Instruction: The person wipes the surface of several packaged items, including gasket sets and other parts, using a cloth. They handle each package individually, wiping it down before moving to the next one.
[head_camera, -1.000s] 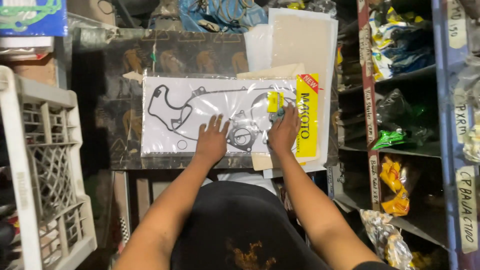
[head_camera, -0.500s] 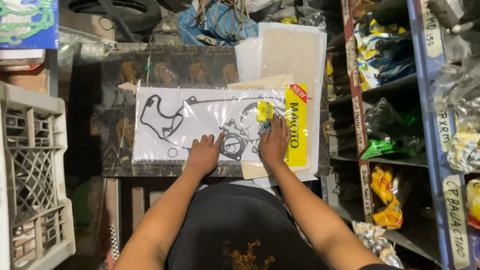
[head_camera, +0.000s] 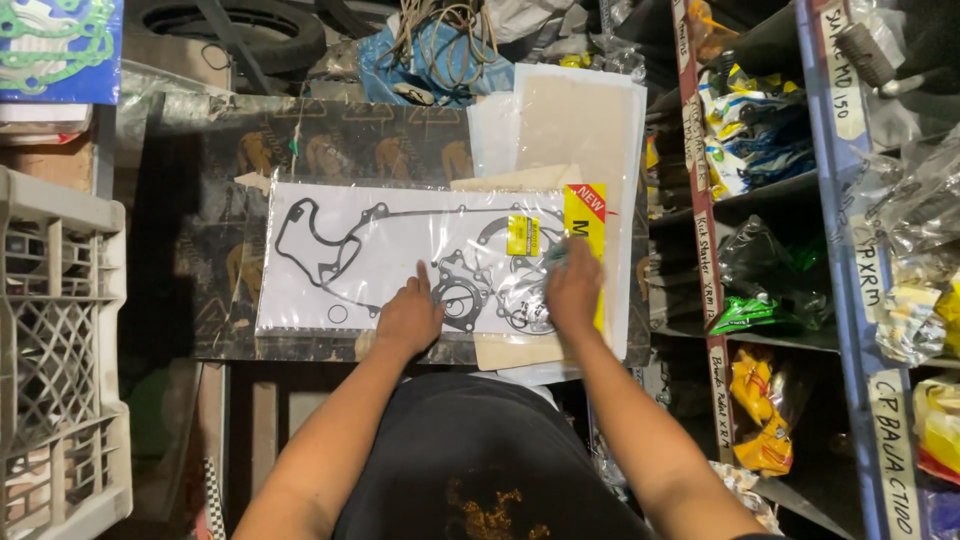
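A clear plastic gasket packet (head_camera: 350, 250) lies flat on a dark patterned sheet (head_camera: 220, 150). Its white card shows black gasket outlines, with a yellow strip along the right end. My left hand (head_camera: 410, 318) presses flat on the packet's near edge, fingers spread, beside a round black gasket (head_camera: 460, 298). My right hand (head_camera: 572, 292) rests on the packet's right part by the yellow strip. Its fingers curl over a small grey-blue wad (head_camera: 556, 252) that looks like a cloth.
A grey plastic crate (head_camera: 60, 350) stands at the left. Blue shelving (head_camera: 850, 300) on the right holds bagged parts. Pale sheets (head_camera: 590, 120) lie under and behind the packet. A tyre (head_camera: 230, 25) and a blue bag with cords (head_camera: 430, 50) sit at the back.
My right hand has slid a little to the right across the packet, onto the yellow strip. My left hand stays pressed on the near edge. The view has shifted slightly.
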